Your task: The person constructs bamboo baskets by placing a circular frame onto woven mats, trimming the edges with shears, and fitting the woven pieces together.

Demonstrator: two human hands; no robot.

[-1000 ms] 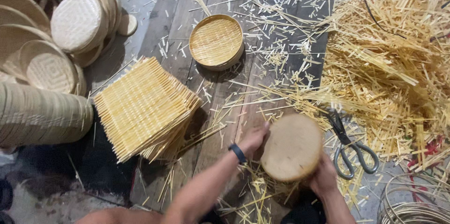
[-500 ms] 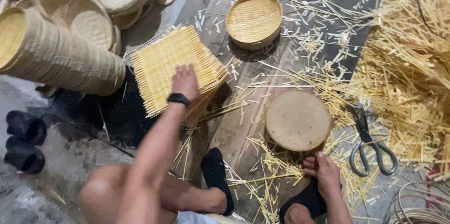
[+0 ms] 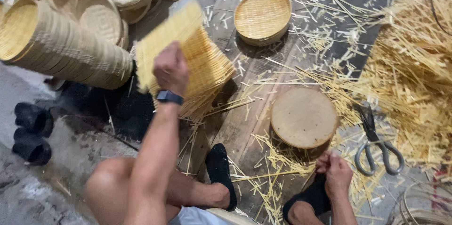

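Woven mat (image 3: 167,34) in left hand (image 3: 171,68)

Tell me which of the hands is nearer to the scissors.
Right. The right hand rests on the floor just left of the scissors, below the round wooden block. The left hand is far off, lifting a woven bamboo mat.

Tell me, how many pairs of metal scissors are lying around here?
1. The grey metal scissors lie on the wooden floor boards, right of the round wooden block, beside the heap of bamboo strips. Others could be buried under it.
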